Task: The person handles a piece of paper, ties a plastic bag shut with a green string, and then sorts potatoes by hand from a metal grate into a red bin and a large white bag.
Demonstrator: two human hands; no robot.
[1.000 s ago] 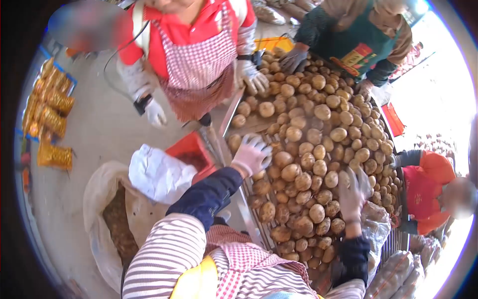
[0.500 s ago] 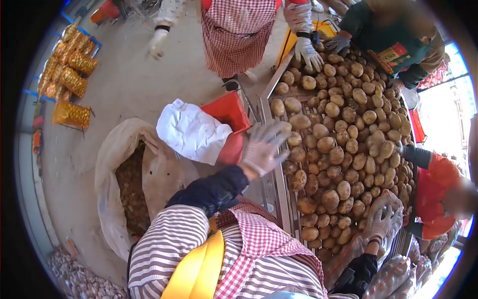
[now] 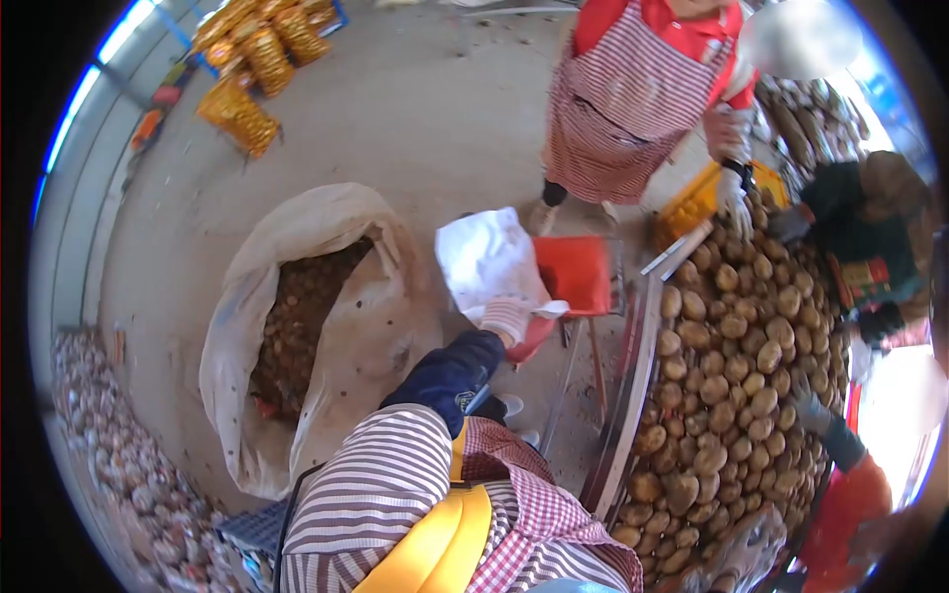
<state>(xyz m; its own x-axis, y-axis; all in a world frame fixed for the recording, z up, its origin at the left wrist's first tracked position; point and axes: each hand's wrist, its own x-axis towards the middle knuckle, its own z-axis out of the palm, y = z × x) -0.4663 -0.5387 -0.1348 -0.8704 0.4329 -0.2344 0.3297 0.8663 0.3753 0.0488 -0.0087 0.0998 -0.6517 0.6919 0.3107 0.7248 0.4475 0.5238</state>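
My left hand (image 3: 508, 317), in a pale glove, is closed at the lower edge of a white cloth (image 3: 486, 259), which bunches around it; the fingertips are partly hidden. The cloth lies against a red crate (image 3: 575, 276). Many brown potatoes (image 3: 736, 385) cover the sorting surface to the right. At its near end my right hand (image 3: 733, 567) is low in the view beside a clear plastic bag (image 3: 756, 539); blur and the bag obscure its fingers.
A large open whitish sack (image 3: 395, 341) stands at left, with small potatoes inside. Filled yellow net bags (image 3: 240, 115) are behind it. Across the potatoes are co-workers, one in a checked apron (image 3: 628, 109), near a yellow crate (image 3: 695, 205). A metal rail (image 3: 633, 395) edges the surface.
The view has swung left. My left hand has gone from open above the rail to the white cloth and closed there. My right hand now sits lower in the view.
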